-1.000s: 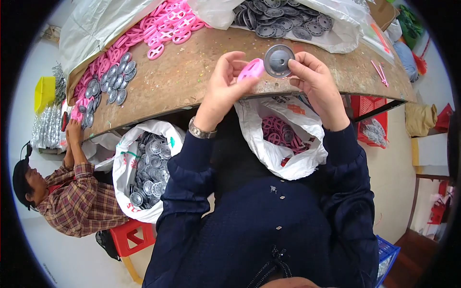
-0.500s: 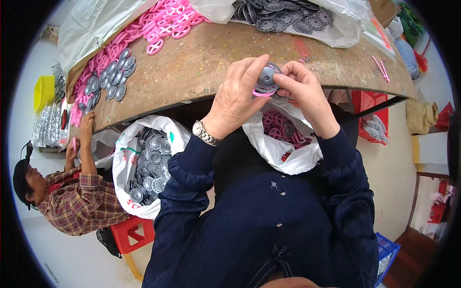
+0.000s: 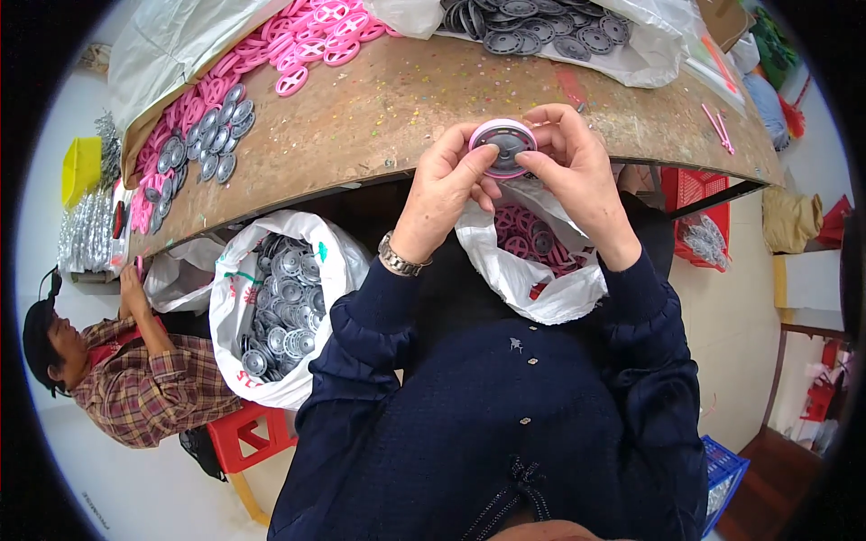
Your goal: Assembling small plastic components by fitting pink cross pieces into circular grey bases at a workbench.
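Observation:
Between my two hands, just in front of the table edge, is a toy wheel (image 3: 507,155): a grey disc set in a pink ring. My left hand (image 3: 444,185) grips its left side, thumb pressed on the grey face. From the right, my right hand (image 3: 575,171) holds it the same way, its thumb also on the disc. Fingers of both hands curl behind the ring, partly hidden. Below them, an open white sack (image 3: 532,302) on my lap holds pink and grey wheel parts (image 3: 516,245).
The wooden table (image 3: 361,126) carries pink rings (image 3: 311,50), grey discs (image 3: 216,140) and dark grey discs (image 3: 541,32). Left of me stands a white sack (image 3: 233,316) of grey discs. A co-worker (image 3: 135,379) sits at far left. A red crate (image 3: 699,216) stands right, under the table.
The pink ring now surrounds the grey disc; before, it showed below it. Both thumbs have come onto the disc. The co-worker's raised hand has drawn back from the table.

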Available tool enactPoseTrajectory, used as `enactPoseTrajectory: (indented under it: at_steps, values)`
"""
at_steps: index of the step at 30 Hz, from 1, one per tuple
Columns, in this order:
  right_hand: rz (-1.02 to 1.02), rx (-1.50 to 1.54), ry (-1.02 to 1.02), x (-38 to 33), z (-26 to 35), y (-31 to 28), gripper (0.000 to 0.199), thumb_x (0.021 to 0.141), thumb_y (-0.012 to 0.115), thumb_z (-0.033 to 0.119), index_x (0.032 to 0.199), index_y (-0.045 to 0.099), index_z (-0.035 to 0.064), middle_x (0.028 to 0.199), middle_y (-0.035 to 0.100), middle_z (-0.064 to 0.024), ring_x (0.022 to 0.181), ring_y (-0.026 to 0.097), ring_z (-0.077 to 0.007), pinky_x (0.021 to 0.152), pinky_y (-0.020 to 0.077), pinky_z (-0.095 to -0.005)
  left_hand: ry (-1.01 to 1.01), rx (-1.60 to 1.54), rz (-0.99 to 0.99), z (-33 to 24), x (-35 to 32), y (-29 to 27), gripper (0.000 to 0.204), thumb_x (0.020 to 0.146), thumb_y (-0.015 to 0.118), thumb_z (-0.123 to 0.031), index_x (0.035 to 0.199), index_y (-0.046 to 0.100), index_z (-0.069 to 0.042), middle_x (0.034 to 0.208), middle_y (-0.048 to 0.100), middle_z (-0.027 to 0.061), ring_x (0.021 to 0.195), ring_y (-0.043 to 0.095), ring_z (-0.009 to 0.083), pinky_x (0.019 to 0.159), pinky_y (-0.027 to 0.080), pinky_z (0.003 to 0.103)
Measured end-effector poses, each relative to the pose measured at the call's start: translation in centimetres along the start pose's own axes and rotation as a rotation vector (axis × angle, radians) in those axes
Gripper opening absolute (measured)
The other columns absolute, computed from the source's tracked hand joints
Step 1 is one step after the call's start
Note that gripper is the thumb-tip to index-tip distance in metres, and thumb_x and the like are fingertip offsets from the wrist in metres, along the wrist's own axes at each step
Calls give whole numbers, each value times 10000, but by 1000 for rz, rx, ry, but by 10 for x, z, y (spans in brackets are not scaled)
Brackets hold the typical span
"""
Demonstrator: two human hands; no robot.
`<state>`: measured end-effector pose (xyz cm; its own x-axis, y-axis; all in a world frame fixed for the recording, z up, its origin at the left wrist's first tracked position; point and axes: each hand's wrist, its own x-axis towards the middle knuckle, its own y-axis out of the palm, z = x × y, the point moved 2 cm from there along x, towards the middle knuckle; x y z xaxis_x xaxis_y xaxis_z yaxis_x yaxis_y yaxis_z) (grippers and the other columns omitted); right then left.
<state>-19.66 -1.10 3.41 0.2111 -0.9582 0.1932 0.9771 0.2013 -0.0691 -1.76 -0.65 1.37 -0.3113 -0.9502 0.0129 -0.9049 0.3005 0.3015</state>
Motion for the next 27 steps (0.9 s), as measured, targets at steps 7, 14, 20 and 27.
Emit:
enactPoseTrajectory:
  at_steps: [7,14,20,27]
  values:
    - [42,49,25,-9,6,2,301,936,610,24,1232,565,-5,1047,657,-42,955,609,-94,839,483,-237,138,139,-47,2,-3,2,219,1001,562,-120,1186,588,-6,872,648,37,646,605,83,508,460,196]
    - [-60,-176,-56,-19,4,2,139,948,606,48,1072,640,-4,939,656,13,866,591,-57,785,476,-217,313,375,-113,3,-13,19,136,972,592,-84,1084,618,-11,759,609,11,558,566,61,489,438,220]
    - [-177,-90,-62,-18,2,5,94,911,651,61,970,664,-10,822,673,-14,763,598,-70,698,489,-238,392,467,-113,5,-9,22,198,996,556,-86,1174,586,-5,831,607,15,598,567,66,492,433,203]
    - [-56,209,87,-15,-5,2,160,912,638,40,1064,618,-5,936,668,-6,843,612,-71,783,494,-225,207,433,-37,5,-13,21,428,946,594,-31,1349,448,-32,896,611,44,621,589,87,495,490,226]
